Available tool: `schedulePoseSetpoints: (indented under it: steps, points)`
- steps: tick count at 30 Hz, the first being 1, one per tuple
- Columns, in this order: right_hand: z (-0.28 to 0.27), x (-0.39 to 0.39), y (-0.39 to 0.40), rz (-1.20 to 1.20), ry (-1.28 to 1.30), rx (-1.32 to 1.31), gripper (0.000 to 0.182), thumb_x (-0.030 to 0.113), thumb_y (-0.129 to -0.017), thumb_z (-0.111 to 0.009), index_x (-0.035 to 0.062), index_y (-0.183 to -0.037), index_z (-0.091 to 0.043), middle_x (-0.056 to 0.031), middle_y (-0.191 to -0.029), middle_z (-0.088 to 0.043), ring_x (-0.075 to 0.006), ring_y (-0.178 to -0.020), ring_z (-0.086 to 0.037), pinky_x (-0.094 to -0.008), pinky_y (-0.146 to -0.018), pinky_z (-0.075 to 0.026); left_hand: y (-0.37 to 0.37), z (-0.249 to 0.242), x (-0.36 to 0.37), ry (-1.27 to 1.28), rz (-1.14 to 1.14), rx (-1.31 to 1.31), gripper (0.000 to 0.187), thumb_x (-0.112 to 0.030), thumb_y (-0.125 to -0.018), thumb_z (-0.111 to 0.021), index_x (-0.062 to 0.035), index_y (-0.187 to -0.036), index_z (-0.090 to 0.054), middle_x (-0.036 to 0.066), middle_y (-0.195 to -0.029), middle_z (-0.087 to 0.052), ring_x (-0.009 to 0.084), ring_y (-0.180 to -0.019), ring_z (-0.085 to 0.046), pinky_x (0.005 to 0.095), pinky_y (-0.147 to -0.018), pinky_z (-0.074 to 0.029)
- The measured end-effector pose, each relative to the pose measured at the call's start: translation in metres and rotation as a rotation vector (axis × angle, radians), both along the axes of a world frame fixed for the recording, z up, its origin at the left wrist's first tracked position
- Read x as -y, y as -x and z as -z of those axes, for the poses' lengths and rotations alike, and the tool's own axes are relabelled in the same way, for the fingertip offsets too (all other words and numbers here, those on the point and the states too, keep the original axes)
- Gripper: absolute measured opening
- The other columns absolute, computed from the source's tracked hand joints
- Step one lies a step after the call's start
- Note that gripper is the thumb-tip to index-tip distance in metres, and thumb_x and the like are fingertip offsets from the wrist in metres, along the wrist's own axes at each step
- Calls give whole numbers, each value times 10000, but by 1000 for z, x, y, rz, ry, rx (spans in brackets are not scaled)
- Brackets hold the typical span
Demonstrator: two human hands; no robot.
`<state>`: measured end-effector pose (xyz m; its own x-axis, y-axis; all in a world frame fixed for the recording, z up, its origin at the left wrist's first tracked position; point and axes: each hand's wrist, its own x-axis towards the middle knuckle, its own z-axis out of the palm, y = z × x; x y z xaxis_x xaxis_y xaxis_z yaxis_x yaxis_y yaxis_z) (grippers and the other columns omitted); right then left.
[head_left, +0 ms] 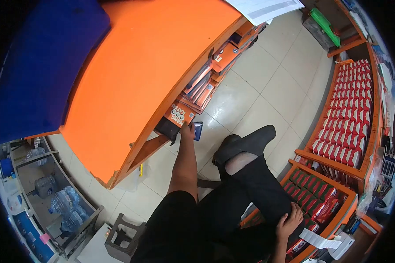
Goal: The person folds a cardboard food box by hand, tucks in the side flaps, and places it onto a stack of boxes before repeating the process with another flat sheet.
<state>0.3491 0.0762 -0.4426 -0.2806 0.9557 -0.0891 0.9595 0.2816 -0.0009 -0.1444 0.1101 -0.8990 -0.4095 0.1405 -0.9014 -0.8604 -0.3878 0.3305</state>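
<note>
My left hand [189, 131] reaches to the shelf under the orange counter, its fingers closed on a small dark blue pack [198, 131]. Just beyond it, an orange box with white lettering [180, 115] sits in the shelf opening. Below that box lies a black item [167, 128] that I cannot make out. My right hand [289, 222] rests on my black-clothed leg [267, 193], fingers spread and holding nothing.
The orange counter [149, 52] fills the upper left, with more orange packs [226, 57] along its shelf. Red-and-white packs [342, 114] fill a rack at right, above red-green packs [309, 184]. At lower left are a concrete block [123, 239] and plastic bottles [68, 206].
</note>
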Motion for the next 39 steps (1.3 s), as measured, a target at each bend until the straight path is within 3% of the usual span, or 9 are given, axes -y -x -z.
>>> schedulePoseSetpoints:
  steps: [8,12,17,20,26,28,30,35,39]
  points:
    - [2,-2,5,18,4,20,533,367,-958,-410,10,-1308,-596,-188,-1291,-604,-391,-1240,-535,-507,-1088,-344,-41,-28,-1,10,-198,193,786,-568,-987,-553,7,-1478,-340,249,-1445,-445,352,-1284,-546,464,-1011,-567]
    - [8,0,-4,10,-12,19,545,395,-968,-405,12,-1305,-598,-187,-1290,-605,-391,-1237,-536,-505,-1088,-345,-38,-30,-32,-577,-221,491,986,-675,-970,-483,-78,-1629,-58,322,-1620,-130,442,-1502,-263,623,-1234,-241]
    - [4,-2,-2,37,-2,14,541,390,-959,-421,17,-1308,-597,-182,-1283,-606,-383,-1236,-540,-498,-1086,-346,6,-53,-88,-618,-294,-5,793,-649,-1038,-138,-141,-1633,-264,83,-1701,-247,389,-1567,-181,660,-1231,-121]
    - [6,-3,-2,40,13,-9,536,376,-943,-433,20,-1309,-597,-181,-1280,-606,-378,-1235,-541,-496,-1084,-347,19,-46,-95,-588,-249,23,804,-707,-1017,-153,-210,-1636,-277,28,-1714,-217,340,-1578,-168,628,-1249,-115]
    - [9,-3,-4,39,6,-1,538,386,-946,-424,16,-1297,-599,-176,-1275,-606,-378,-1228,-542,-498,-1082,-345,5,-66,-88,-591,-348,156,829,-697,-1014,-163,-158,-1634,-273,114,-1699,-234,385,-1561,-200,655,-1221,-156]
    - [9,-3,-7,35,-3,-1,537,391,-956,-422,15,-1295,-600,-178,-1276,-604,-379,-1228,-541,-498,-1080,-346,2,-73,-80,-233,-288,433,816,-678,-1019,-211,-135,-1623,-287,146,-1681,-255,376,-1555,-209,628,-1218,-204]
    - [11,-2,-7,46,-4,-9,536,397,-966,-420,14,-1294,-601,-179,-1276,-603,-381,-1227,-540,-498,-1079,-346,-10,-105,-59,-91,-155,336,751,-606,-1035,-296,-112,-1600,-319,166,-1655,-287,319,-1546,-230,593,-1191,-287]
    - [10,-7,-7,46,9,-159,438,324,-980,-510,16,-1276,-608,-193,-1279,-604,-376,-1227,-549,-488,-1078,-354,27,-147,7,385,394,-944,644,-437,-1060,-425,-24,-1549,-348,188,-1602,-347,300,-1409,-446,382,-1103,-429]
    - [11,-25,31,-3,54,-478,349,138,-911,-655,16,-1237,-631,-192,-1286,-610,-375,-1237,-547,-474,-1081,-378,103,-200,-11,143,160,-956,555,-362,-1079,-424,29,-1473,-440,222,-1550,-429,328,-1380,-470,424,-1085,-429]
